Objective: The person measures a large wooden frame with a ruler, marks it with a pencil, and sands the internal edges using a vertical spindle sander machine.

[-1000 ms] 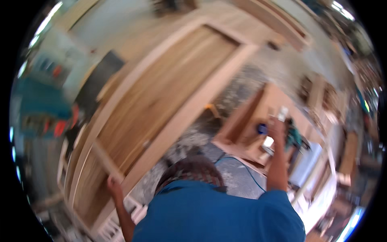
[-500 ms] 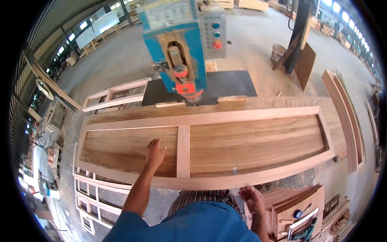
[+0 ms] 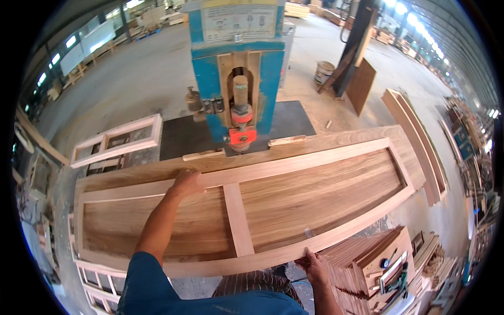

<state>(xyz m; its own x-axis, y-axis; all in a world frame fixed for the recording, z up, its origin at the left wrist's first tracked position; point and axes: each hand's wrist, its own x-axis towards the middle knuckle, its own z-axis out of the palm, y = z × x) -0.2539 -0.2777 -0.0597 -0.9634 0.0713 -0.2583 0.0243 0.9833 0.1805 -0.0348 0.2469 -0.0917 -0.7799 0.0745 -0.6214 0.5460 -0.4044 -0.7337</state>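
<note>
Woodworking shop, in a large hall. Tall blue metal machine (image 3: 268, 81) with a red-orange cylindrical head (image 3: 241, 137), set over a flat black worktable (image 3: 291, 118). In front of it, a long pale wooden frame with a crossbar (image 3: 239, 220) on a wide brown wooden board (image 3: 413, 152). Smaller pale rectangular wooden frame (image 3: 115, 153) off to the left. Near side, right: a tight stack of thin reddish-brown wooden pieces (image 3: 338, 260), a round blue hand tool (image 3: 385, 262) and a green-and-black tool (image 3: 403, 281) beside it. Broad grey dusty floor (image 3: 149, 79); pale timber stacks (image 3: 297, 10) far back; ribbed roof (image 3: 464, 50), bright lights in rows (image 3: 412, 19).
</note>
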